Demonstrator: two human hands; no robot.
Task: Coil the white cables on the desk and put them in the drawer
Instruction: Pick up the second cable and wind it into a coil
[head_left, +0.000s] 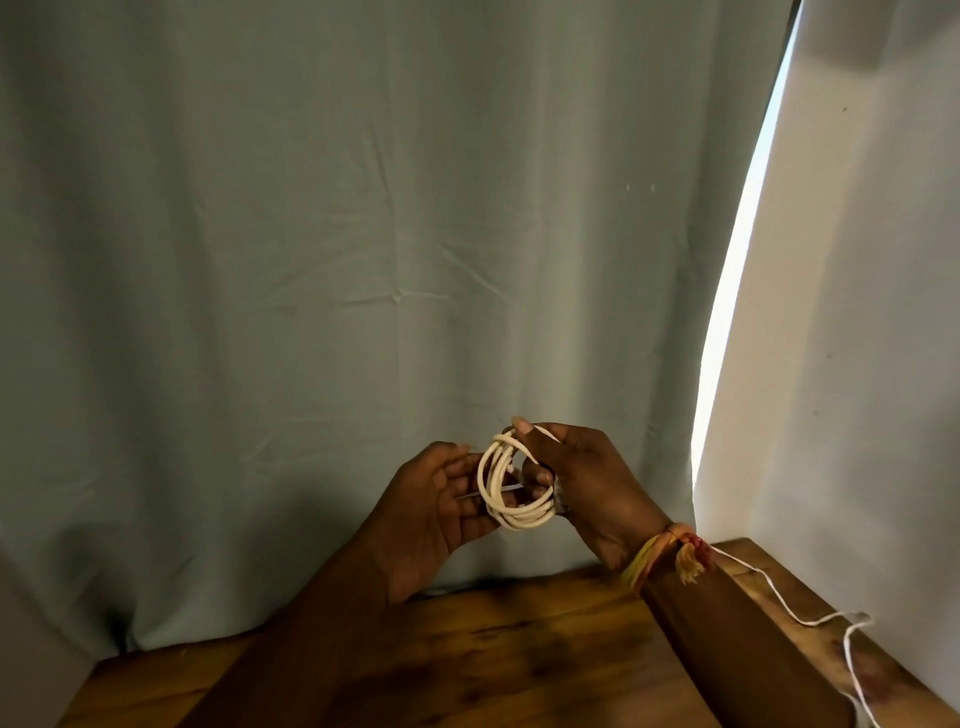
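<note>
A white cable wound into a small coil is held in the air between both hands, above the back of the wooden desk. My right hand grips the coil's right side, with its thumb on the top loops. My left hand is under and to the left of the coil, palm up, its fingers only slightly bent and touching the loops. A thin white string trails from near my right wrist across the desk's right edge. No drawer is in view.
A pale green curtain hangs right behind the desk. A white wall stands at the right, with a bright gap of daylight beside the curtain. A woven thread band is round my right wrist.
</note>
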